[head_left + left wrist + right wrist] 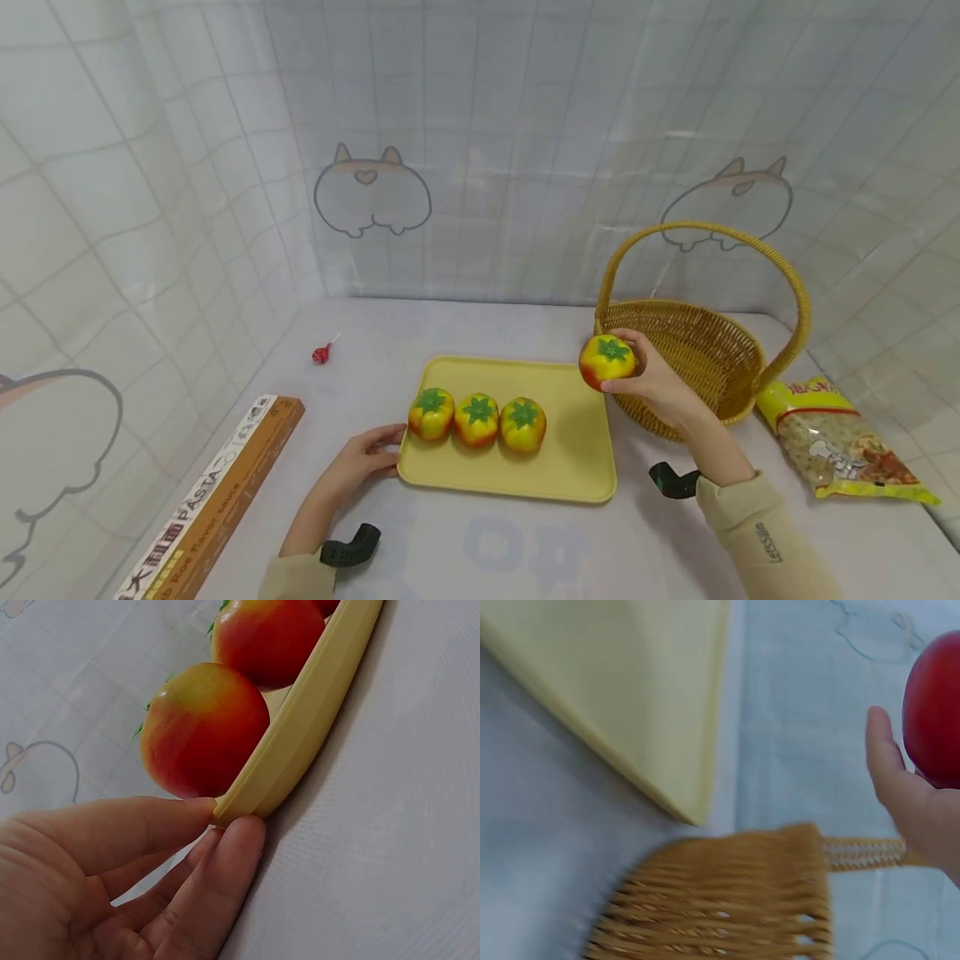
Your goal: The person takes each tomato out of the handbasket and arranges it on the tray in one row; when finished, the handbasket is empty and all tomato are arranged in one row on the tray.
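My right hand holds a persimmon, yellow and red with a green leafy top, in the air between the tray's right end and the wicker basket. In the right wrist view that persimmon is cut off by the frame edge. Three similar persimmons stand in a row on the left half of the yellow tray. At the tray's left edge, my left hand pinches the rim. The left wrist view shows its thumb above and fingers below the tray rim.
The basket's tall handle arches over it. Right of it lies a bag of dry food. A long pasta box lies at the left, with a red lollipop farther back. Tiled-pattern sheeting encloses the table.
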Motion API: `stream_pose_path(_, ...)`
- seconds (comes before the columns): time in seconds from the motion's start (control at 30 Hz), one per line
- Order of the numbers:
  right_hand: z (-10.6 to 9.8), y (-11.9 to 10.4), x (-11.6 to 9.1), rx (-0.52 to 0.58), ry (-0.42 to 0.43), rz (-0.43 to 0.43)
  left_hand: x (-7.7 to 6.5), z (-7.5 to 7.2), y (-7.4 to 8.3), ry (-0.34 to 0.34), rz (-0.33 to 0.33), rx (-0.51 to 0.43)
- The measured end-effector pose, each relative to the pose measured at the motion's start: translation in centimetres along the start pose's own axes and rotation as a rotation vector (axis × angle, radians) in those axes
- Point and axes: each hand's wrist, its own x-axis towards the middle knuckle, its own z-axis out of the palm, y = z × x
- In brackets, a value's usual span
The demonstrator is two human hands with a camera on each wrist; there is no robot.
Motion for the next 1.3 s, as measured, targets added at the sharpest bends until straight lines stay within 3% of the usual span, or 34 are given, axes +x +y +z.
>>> stream_pose_path(0.37, 2.1, 4.0, -0.4, -0.276, -0.083, 0.106, -0.2, 0.0, 0.4, 0.004, 0.006, -0.004)
stream_pose_path(0.57, 3.3, 6.1, -0.4, -0.374, -0.07, 0.162, -0.6, -0.1, 0.3, -0.009, -0.01, -0.012)
stream_pose_path(0.9, 3.8, 6.9, -0.4, -0.453, -0.053, 0.185, -0.5, 0.0, 0.0, -0.037, 0.006, -0.019)
stream_pose_path(1.3, 3.9, 7.5, -0.9, -0.425, -0.06, 0.165, -0.1, 0.3, -0.3, -0.016, 0.008, -0.01)
